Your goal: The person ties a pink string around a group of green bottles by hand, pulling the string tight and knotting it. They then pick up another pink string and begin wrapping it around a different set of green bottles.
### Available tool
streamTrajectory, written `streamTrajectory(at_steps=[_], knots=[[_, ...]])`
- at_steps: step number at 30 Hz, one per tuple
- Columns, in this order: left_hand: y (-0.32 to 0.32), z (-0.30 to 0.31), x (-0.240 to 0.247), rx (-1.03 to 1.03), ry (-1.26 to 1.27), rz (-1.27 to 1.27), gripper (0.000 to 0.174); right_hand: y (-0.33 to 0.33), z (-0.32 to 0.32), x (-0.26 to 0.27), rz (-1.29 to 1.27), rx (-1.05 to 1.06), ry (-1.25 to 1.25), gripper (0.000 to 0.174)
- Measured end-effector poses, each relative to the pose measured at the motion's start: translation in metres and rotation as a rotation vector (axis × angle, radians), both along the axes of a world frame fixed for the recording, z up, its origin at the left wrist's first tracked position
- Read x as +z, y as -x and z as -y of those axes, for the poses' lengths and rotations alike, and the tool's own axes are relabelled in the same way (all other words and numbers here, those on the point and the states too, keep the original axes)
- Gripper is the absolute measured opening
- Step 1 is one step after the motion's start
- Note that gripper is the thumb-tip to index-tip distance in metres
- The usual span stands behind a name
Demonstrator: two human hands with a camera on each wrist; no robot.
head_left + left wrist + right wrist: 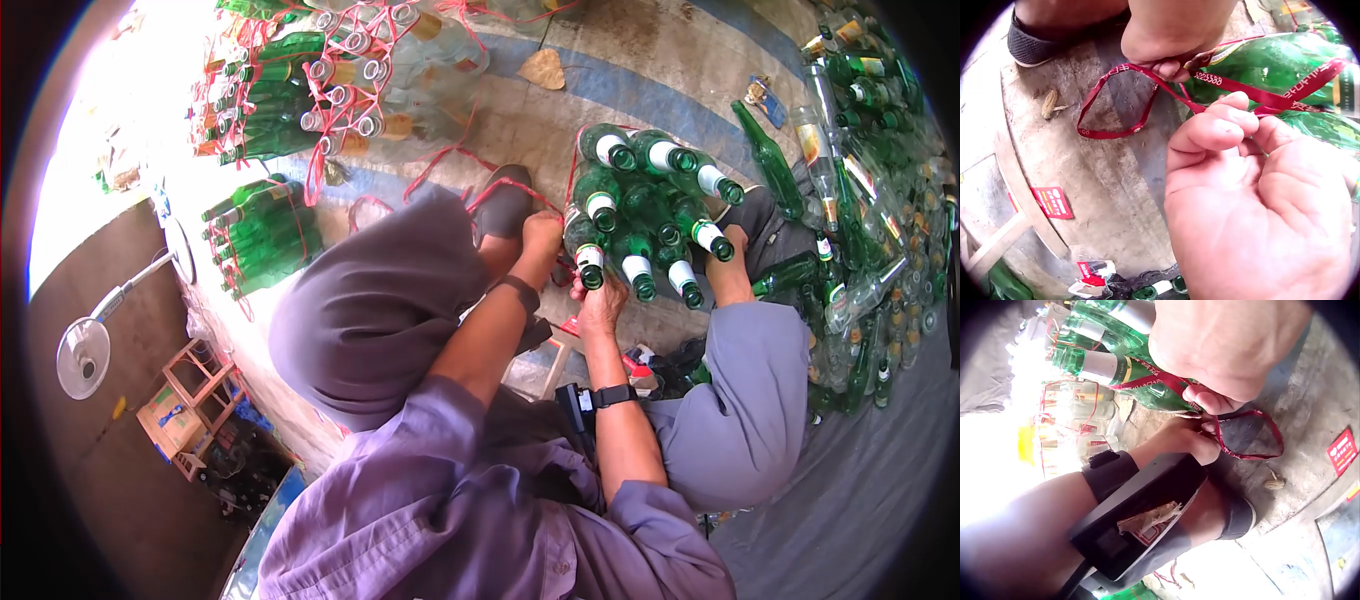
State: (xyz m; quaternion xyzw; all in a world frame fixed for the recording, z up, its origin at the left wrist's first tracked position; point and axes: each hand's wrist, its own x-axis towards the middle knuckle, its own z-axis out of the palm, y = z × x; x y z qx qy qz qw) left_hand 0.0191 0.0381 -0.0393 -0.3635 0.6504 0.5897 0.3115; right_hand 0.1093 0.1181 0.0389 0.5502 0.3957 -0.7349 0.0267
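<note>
Several green glass bottles (632,242) with pale neck labels stand bunched together in front of the person in the head view. A red printed ribbon (1329,75) runs across the bottles, and a loose loop of it hangs beside the hands. At the side of the bunch, next to a dark shoe (503,205), the left hand (543,237) grips the ribbon with curled fingers. Palm turned up, the right hand (1254,187) pinches the ribbon between thumb and fingers close to the left hand. In the right wrist view, the right hand's back (1229,350) covers part of the bottles.
Tied bundles of clear bottles (415,95) and green bottles (265,235) stand at the upper left. A large heap of loose bottles (865,200) lies at the right. One green bottle (768,160) lies near the heap. A wooden stool (552,368) is between the knees.
</note>
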Motion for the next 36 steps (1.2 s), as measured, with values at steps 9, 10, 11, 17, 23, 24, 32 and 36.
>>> streamTrajectory(at_steps=[9, 10, 11, 17, 23, 24, 32, 36], knots=[[-0.004, 0.000, 0.010, -0.030, -0.050, -0.004, 0.001, 0.005, -0.011, 0.006, 0.046, -0.027, 0.046, 0.020], [-0.004, -0.001, 0.016, -0.044, -0.037, -0.014, 0.002, 0.006, -0.011, 0.010, 0.033, -0.028, 0.041, 0.020], [-0.004, -0.002, 0.022, -0.057, -0.023, -0.027, 0.003, 0.006, -0.010, 0.013, 0.040, -0.033, 0.027, 0.021], [-0.007, 0.008, 0.047, 0.073, -0.098, -0.002, 0.017, -0.008, -0.010, 0.016, 0.049, 0.079, -0.018, 0.023], [-0.004, 0.041, 0.083, -0.057, -0.307, 0.078, 0.027, -0.029, -0.004, 0.006, -0.113, 0.243, -0.200, 0.023], [-0.005, 0.042, 0.085, -0.139, -0.296, 0.078, 0.033, -0.032, -0.005, -0.008, -0.117, 0.236, -0.204, 0.023], [-0.014, 0.016, 0.173, -0.386, -0.262, -0.162, 0.072, -0.024, -0.003, 0.004, 0.074, 0.550, -0.635, 0.039], [-0.017, 0.010, 0.188, -0.460, -0.285, -0.242, 0.078, -0.017, 0.000, 0.032, 0.192, 0.671, -0.718, 0.046]])
